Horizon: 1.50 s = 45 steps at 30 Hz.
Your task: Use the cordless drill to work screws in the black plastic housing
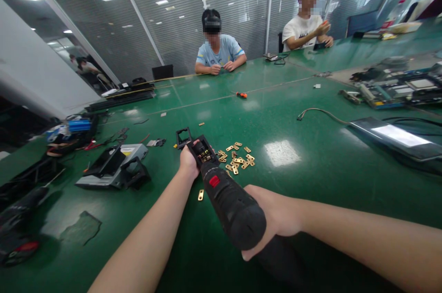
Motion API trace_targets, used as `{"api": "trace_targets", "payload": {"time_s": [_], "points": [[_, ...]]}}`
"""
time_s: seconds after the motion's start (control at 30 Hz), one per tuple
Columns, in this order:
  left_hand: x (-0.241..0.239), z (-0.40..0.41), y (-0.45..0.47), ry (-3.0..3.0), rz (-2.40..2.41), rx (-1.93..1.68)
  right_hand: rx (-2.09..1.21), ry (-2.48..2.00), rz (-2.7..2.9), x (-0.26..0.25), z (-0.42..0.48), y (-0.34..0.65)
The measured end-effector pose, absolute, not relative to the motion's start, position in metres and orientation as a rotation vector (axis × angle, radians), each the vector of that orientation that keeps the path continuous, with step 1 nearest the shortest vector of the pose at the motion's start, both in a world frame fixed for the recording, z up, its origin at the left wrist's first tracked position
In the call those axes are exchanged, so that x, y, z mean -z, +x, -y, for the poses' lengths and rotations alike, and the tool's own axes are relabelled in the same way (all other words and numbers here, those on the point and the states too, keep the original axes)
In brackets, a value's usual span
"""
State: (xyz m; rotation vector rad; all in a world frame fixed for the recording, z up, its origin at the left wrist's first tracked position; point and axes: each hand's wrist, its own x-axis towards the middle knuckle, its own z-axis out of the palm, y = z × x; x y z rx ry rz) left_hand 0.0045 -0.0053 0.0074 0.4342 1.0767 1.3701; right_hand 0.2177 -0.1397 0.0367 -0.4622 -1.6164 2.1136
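My right hand [267,212] is wrapped around the grip of a black cordless drill [233,208] with a red switch on top. The drill points away from me, its chuck end close over a black plastic housing [197,144]. Inside the housing several brass-coloured parts show; the drill's tip is hidden. My left hand [189,161] grips the housing by its left side. Several small brass plates with holes [238,160] lie scattered just right of the housing. A lone brass plate [200,195] lies nearer to me. A black frame [183,137] rests beyond my left hand.
On the left lie a grey-and-black device [113,168], a second drill [20,224] and a clear broken sheet [83,228]. An orange screwdriver [241,95] lies farther off. Circuit boards [397,85] and a cabled device [393,136] occupy the right. Two people sit across the green table [345,182].
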Motion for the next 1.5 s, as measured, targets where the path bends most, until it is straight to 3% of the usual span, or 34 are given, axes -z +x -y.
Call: {"api": "trace_targets", "payload": {"time_s": [1.5], "points": [[-0.0092, 0.0045, 0.0057, 0.45, -1.106, -1.334, -2.119, -0.468, 1.586, -0.0359, 0.1424, 0.2173]]}}
